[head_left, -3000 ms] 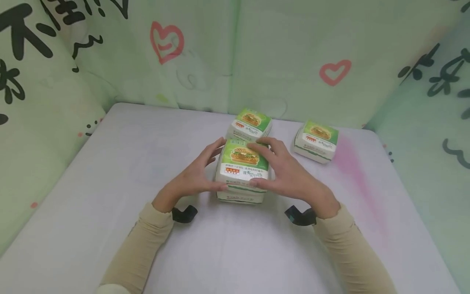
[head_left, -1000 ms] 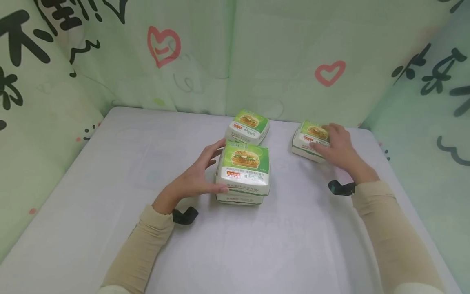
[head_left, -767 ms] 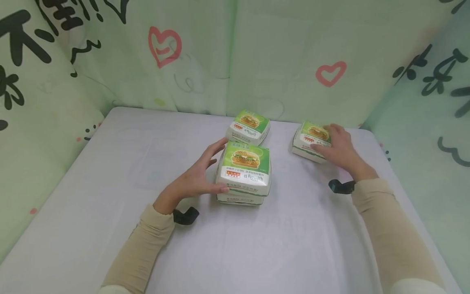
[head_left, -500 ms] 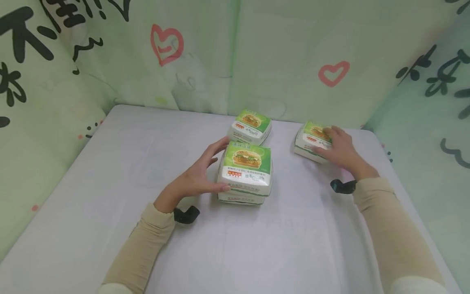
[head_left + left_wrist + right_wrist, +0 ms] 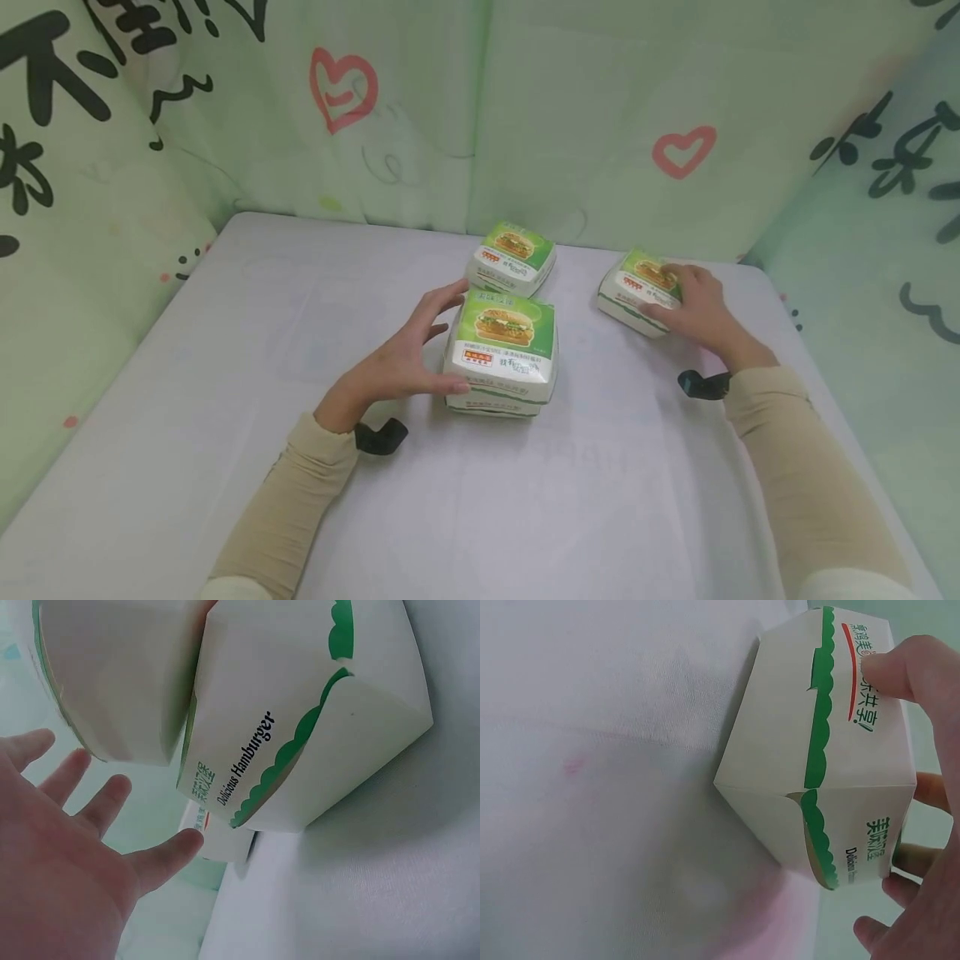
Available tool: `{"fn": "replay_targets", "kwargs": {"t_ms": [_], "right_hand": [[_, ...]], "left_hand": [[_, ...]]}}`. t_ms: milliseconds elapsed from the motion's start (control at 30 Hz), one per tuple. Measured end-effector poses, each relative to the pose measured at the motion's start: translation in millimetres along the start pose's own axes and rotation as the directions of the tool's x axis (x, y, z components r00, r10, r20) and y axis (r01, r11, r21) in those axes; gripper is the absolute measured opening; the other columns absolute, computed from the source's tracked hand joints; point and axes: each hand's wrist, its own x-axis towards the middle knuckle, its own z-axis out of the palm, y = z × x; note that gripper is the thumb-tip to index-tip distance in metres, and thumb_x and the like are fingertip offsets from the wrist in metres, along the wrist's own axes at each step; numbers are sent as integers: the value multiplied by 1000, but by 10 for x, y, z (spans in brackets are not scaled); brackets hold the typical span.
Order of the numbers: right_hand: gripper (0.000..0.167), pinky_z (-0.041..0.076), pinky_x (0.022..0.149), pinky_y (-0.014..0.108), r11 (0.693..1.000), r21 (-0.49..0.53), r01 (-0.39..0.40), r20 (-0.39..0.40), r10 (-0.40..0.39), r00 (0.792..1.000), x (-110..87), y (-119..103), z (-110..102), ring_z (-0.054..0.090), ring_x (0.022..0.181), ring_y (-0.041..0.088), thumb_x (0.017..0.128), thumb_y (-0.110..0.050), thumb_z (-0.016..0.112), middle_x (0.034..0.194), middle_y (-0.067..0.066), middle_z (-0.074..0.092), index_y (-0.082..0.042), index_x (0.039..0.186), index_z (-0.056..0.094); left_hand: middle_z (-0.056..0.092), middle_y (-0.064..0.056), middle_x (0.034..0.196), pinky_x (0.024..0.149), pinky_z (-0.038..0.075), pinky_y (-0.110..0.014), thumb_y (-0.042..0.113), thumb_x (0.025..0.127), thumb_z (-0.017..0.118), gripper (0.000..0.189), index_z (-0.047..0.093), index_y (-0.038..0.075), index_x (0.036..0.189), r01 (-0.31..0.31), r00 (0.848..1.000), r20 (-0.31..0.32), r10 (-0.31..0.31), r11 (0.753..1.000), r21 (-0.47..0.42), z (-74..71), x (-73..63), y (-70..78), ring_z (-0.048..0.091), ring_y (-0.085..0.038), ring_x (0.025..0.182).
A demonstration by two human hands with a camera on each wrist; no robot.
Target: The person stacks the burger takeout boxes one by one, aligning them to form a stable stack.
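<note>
Smooth paper card on the burger boxes point(image 5: 501, 348), faintly glossy on top! Beneath, the bench point(image 5: 315, 308) looks matt, finely grained; creased, matt cloth on both sleeves point(image 5: 288, 504).

We see a broad white table point(image 5: 480, 517) with rounded far corners and a pink smear point(image 5: 761, 922) toward its right side. Directly on it are a square, white-and-green cardboard lower box point(image 5: 492, 406) supporting a stacked twin point(image 5: 502, 342), a matching back box point(image 5: 512, 258) just behind, and a matching right-hand box point(image 5: 633, 287).
</note>
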Motion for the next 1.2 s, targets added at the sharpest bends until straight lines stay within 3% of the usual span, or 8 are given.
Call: {"fn": "replay_targets", "kwargs": {"t_ms": [233,467,733,967,1100,1200], "right_hand": [[86,21,107,75,1000,-4,-10,-5,10,1000,-41,-18,15,15,138,59,91,-51,63,152,39,14,-1,151,27],[91,22,107,74,999,-1,-36,12,36,999,-54,-24,35,16,138,57,90,-56,62,153,38,11,-1,152,24],[92,24,106,74,999,-1,-35,2,35,999,-81,-40,36,18,137,56,90,-58,61,154,37,10,-3,153,24],[94,23,107,75,999,-9,-47,1,47,999,-103,-57,40,17,138,56,90,-60,61,155,36,9,-3,153,23],[93,23,108,75,999,-12,-49,1,49,999,-113,-59,48,17,138,56,90,-59,61,154,37,9,-3,153,23],[91,24,107,74,999,-15,-47,1,47,999,-110,-58,50,17,137,56,91,-57,62,154,37,10,-2,153,23]], "left_hand": [[12,16,163,120,28,-55,24,77,81,108,10,39,157,-2,1000,17,2,999,-32,2,7,9,15,-13,152],[18,7,161,119,29,-56,23,78,81,107,10,35,158,-24,1000,13,24,1000,2,1,-4,-2,18,-14,151],[4,13,165,119,28,-54,24,75,83,113,7,37,158,-75,996,52,75,997,6,38,83,36,7,-10,153],[-2,8,167,121,19,-57,28,74,82,91,34,31,151,-88,995,60,84,994,67,74,104,81,-1,-13,154],[0,10,165,120,22,-56,29,74,84,75,47,28,140,-105,994,36,101,989,107,83,93,89,3,-16,154],[5,3,166,120,23,-56,27,73,85,67,50,23,129,-126,992,5,127,983,130,91,93,93,7,-19,154]]}}
